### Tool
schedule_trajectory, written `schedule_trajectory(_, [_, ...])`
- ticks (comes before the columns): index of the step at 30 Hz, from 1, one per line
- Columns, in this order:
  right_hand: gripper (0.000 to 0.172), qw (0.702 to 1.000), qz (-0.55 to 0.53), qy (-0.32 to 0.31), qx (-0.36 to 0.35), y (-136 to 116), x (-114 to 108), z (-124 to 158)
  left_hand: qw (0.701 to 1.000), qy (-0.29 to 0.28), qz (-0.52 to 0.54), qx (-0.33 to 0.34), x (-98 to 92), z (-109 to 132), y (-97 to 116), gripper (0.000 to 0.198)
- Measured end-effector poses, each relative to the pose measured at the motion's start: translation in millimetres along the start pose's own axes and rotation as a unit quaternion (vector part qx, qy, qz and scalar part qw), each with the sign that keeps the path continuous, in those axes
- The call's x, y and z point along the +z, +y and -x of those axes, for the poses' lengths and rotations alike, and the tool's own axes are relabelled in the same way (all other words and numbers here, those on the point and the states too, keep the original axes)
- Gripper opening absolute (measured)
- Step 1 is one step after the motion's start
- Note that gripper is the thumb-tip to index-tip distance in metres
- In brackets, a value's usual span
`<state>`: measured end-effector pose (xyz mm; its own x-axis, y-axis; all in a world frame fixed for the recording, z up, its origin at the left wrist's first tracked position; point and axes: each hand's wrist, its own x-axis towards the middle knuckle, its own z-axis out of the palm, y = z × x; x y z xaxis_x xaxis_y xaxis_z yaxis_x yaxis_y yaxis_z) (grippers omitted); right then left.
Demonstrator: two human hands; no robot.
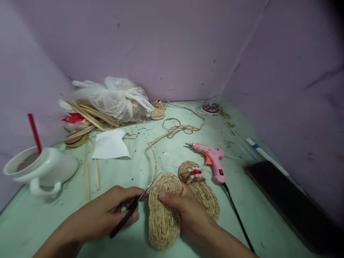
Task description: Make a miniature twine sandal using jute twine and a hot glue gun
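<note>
My left hand (122, 208) is closed on a black-handled cutting tool (125, 219). Its thin metal blade points up and away, by the left edge of a woven straw slipper sole (164, 229); whether it is a knife or scissors seen edge-on, I cannot tell. Gripping that sole from the right is my right hand (192, 213), thumb pressed on top. A twisted straw cord (153, 154) runs from the sole's upper left toward the back of the table. Behind my right hand lies a straw slipper (205, 195) with red and white beads on its strap.
A pink glue gun (212, 157) lies right of the slippers, its black cable running forward. Farther right is a dark flat slab (290, 204). At left are a white cup (57, 166), white paper (111, 145), straw strips (88, 113) and a tied plastic bag (113, 98).
</note>
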<state>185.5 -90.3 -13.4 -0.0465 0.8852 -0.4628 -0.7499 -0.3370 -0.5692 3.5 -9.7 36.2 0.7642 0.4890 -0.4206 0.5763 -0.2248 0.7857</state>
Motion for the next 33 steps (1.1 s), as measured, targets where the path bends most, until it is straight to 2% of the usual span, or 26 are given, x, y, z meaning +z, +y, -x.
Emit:
schedule_trajectory(9, [0.034, 1.0, 0.016, 0.016, -0.021, -0.4, 0.6, 1.0, 0.999, -0.024, -0.002, -0.028, 4.7, -1.2, 9.5, 0.02])
schedule_trajectory(16, [0.033, 0.999, 0.015, 0.036, -0.034, -1.1, -0.8, 0.6, 1.0, -0.016, 0.001, -0.022, 7.4, -0.9, 13.0, 0.02])
schedule_trajectory(25, [0.032, 0.999, 0.012, 0.038, -0.034, -0.2, 0.4, 0.8, 0.999, 0.003, 0.017, -0.046, 20.0, -3.6, 3.6, 0.012])
schedule_trajectory(29, [0.032, 0.999, 0.014, 0.043, -0.027, 0.8, -3.0, 0.9, 0.997, -0.012, 0.043, -0.067, 20.5, -1.6, 8.4, 0.014])
schedule_trajectory(33, [0.031, 0.998, 0.009, 0.046, -0.035, 2.8, -4.8, 1.4, 0.996, -0.003, 0.062, -0.064, 21.1, -1.6, 14.6, 0.01])
